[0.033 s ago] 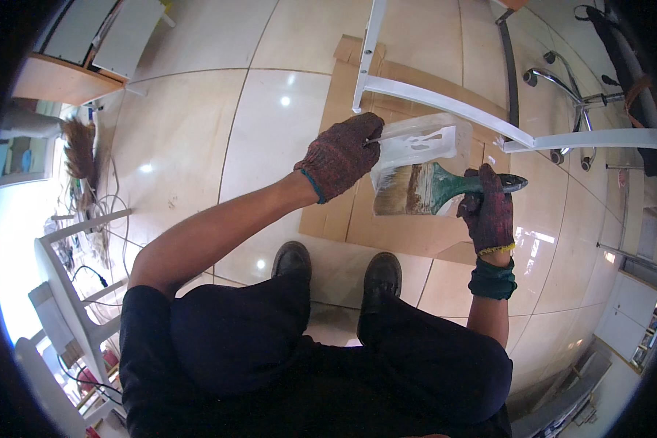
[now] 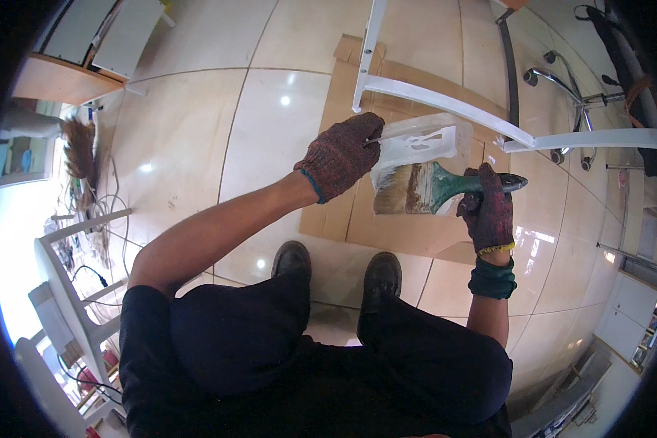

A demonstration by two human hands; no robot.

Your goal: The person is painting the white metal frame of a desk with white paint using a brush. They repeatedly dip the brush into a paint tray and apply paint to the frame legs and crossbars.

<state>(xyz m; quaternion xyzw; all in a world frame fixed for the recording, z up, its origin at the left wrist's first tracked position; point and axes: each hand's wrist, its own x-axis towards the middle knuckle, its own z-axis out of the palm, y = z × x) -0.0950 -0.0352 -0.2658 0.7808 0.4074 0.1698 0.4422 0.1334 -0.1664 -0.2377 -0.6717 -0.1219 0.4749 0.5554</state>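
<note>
My left hand (image 2: 345,155), in a dark knitted glove, is closed on the edge of a translucent plastic container (image 2: 445,120) with white paint inside. A wide paintbrush (image 2: 449,187) with a green handle is gripped in my right hand (image 2: 489,212), gloved the same way. Its brown, paint-stained bristles point left, lying just below the container's near side; whether they touch it I cannot tell. The fingers of my right hand wrap round the handle from beneath.
Flattened cardboard (image 2: 387,232) lies on the tiled floor under the container. A white metal frame (image 2: 452,109) stands just beyond it. Farther right is a wheeled chair base (image 2: 573,95). A white chair (image 2: 80,292) and a broom (image 2: 78,146) are at the left.
</note>
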